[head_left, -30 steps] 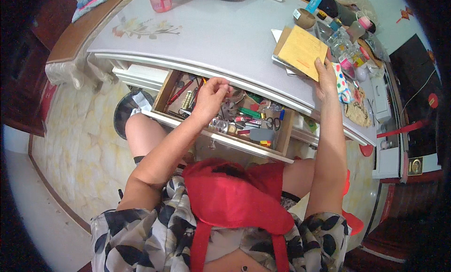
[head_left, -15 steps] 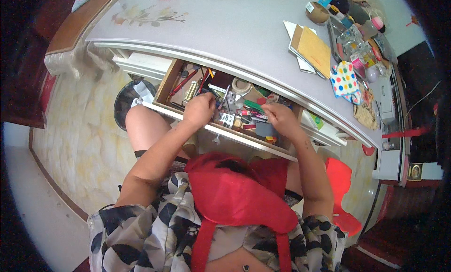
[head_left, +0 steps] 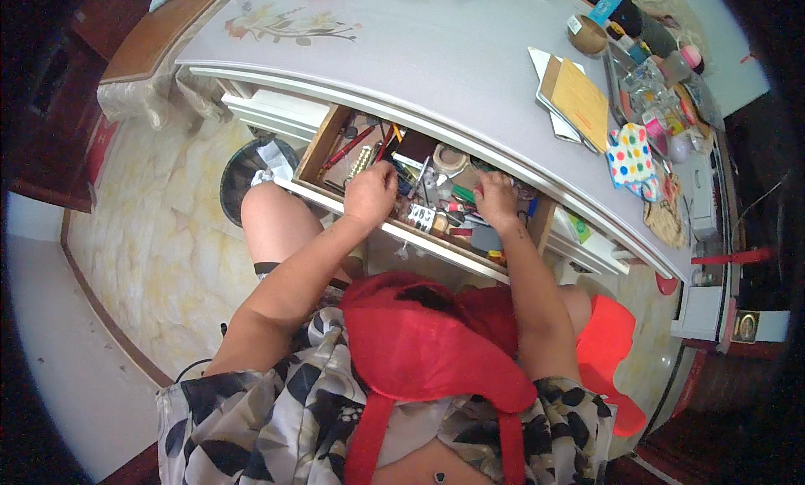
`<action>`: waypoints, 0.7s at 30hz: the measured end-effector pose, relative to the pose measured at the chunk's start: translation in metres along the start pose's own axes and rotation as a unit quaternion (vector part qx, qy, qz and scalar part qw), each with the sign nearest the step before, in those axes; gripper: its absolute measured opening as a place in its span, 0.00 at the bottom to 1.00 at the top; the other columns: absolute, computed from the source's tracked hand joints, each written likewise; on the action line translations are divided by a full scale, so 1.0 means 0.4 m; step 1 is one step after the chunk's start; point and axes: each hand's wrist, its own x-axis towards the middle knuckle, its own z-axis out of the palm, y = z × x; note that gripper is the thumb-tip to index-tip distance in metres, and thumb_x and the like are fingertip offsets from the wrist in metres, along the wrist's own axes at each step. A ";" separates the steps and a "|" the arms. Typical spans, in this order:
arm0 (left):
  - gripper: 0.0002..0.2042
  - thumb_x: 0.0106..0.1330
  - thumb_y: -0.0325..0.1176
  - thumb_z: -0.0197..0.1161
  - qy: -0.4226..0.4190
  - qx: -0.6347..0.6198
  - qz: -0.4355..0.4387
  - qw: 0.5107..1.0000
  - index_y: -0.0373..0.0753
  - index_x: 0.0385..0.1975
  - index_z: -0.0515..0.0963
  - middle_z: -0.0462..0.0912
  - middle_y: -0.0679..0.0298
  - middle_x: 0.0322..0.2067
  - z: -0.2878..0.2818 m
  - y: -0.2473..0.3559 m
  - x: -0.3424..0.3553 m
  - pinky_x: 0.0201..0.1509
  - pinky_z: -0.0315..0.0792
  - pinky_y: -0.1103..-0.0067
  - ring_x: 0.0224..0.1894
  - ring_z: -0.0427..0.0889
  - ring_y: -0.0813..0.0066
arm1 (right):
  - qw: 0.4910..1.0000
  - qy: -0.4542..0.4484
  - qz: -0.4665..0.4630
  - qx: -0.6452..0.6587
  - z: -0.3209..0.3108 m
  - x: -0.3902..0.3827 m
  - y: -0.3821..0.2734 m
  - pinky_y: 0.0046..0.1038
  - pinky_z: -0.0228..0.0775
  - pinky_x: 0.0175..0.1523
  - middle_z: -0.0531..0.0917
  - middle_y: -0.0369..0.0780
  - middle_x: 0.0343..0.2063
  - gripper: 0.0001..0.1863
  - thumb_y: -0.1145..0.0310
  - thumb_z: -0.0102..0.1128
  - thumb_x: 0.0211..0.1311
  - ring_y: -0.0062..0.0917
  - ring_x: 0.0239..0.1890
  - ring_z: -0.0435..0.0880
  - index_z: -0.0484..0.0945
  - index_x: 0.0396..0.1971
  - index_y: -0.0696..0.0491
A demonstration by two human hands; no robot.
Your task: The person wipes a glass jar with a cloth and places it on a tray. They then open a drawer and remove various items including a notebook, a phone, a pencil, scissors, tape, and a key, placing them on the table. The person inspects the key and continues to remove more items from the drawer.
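Observation:
A pulled-out wooden drawer with a white front (head_left: 436,248) holds a jumble of small things. My left hand (head_left: 369,197) is over its left part, fingers curled together beside a gold, coil-like item (head_left: 359,161) and some pens; whatever is between the fingertips is hidden. My right hand (head_left: 496,200) reaches down into the right part, fingers bent, next to a green item (head_left: 462,193) and a small red one. Its fingertips are partly hidden too. Between the hands lie a tape roll (head_left: 439,155) and a white packet with dark spots (head_left: 419,217). A red pen (head_left: 346,148) lies far left.
Above the drawer stretches a pale tabletop (head_left: 419,74). To the right are an envelope (head_left: 577,99) on papers, a dotted cloth (head_left: 631,154), a brown bowl (head_left: 587,36) and bottles. A dark waste bin (head_left: 243,191) stands left of my knee, a red chair (head_left: 605,342) at right.
My right hand has moved a little leftward and farther into the drawer, and its fingers point lower. My left hand stays near the pens. The whole view has shifted slightly.

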 end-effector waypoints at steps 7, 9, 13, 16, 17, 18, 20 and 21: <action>0.10 0.60 0.35 0.54 -0.017 -0.014 -0.006 1.000 0.37 0.35 0.78 0.79 0.47 0.31 0.003 -0.009 0.006 0.41 0.72 0.64 0.36 0.78 0.49 | 0.991 -0.114 -0.077 -0.005 -0.009 -0.064 0.017 0.44 0.60 0.57 0.73 0.47 0.50 0.24 0.52 0.53 0.57 0.41 0.54 0.70 0.71 0.52 0.45; 0.11 0.60 0.35 0.54 -0.030 -0.016 -0.020 0.999 0.37 0.35 0.78 0.79 0.47 0.31 0.008 -0.007 0.011 0.41 0.72 0.64 0.36 0.79 0.49 | 0.984 -0.146 -0.100 0.004 0.002 -0.075 0.035 0.44 0.58 0.58 0.72 0.47 0.50 0.28 0.49 0.54 0.55 0.40 0.55 0.69 0.69 0.54 0.46; 0.11 0.59 0.36 0.56 -0.027 -0.029 -0.038 0.999 0.37 0.35 0.78 0.80 0.48 0.31 0.009 -0.018 0.009 0.41 0.72 0.65 0.36 0.79 0.51 | 0.955 -0.258 -0.144 -0.034 -0.082 -0.095 -0.004 0.39 0.59 0.57 0.73 0.47 0.48 0.30 0.51 0.59 0.51 0.40 0.54 0.69 0.68 0.51 0.52; 0.12 0.58 0.36 0.56 -0.029 -0.016 -0.045 0.998 0.36 0.36 0.78 0.80 0.48 0.30 0.007 -0.003 0.018 0.40 0.73 0.66 0.35 0.80 0.51 | 0.952 -0.206 -0.219 -0.047 -0.070 -0.121 0.008 0.39 0.62 0.55 0.74 0.48 0.43 0.26 0.57 0.65 0.45 0.40 0.51 0.71 0.69 0.42 0.56; 0.11 0.58 0.36 0.56 -0.039 -0.019 -0.040 0.998 0.36 0.36 0.78 0.80 0.48 0.30 0.007 0.003 0.016 0.40 0.73 0.66 0.34 0.80 0.51 | 0.952 -0.213 -0.213 -0.049 -0.067 -0.128 0.010 0.38 0.61 0.58 0.74 0.49 0.45 0.26 0.61 0.65 0.44 0.41 0.52 0.71 0.71 0.43 0.58; 0.11 0.58 0.35 0.56 -0.051 -0.017 -0.034 0.998 0.35 0.36 0.77 0.80 0.47 0.30 0.001 0.003 0.014 0.40 0.73 0.66 0.34 0.80 0.51 | 0.953 -0.218 -0.209 -0.041 -0.067 -0.129 0.005 0.37 0.62 0.58 0.74 0.49 0.45 0.25 0.60 0.66 0.44 0.40 0.52 0.71 0.72 0.41 0.59; 0.11 0.57 0.32 0.57 -0.034 -0.030 0.017 0.999 0.34 0.36 0.77 0.80 0.48 0.32 0.031 -0.023 0.038 0.40 0.73 0.65 0.33 0.80 0.51 | 0.953 -0.221 -0.205 -0.039 -0.074 -0.127 0.003 0.36 0.63 0.57 0.74 0.49 0.44 0.25 0.60 0.66 0.44 0.40 0.52 0.71 0.73 0.40 0.59; 0.11 0.55 0.32 0.58 -0.024 -0.031 0.029 0.999 0.34 0.36 0.76 0.79 0.49 0.33 0.052 -0.036 0.059 0.42 0.72 0.65 0.35 0.79 0.52 | 0.953 -0.218 -0.208 -0.042 -0.072 -0.125 -0.004 0.35 0.63 0.57 0.74 0.48 0.44 0.24 0.61 0.66 0.44 0.39 0.51 0.71 0.73 0.40 0.59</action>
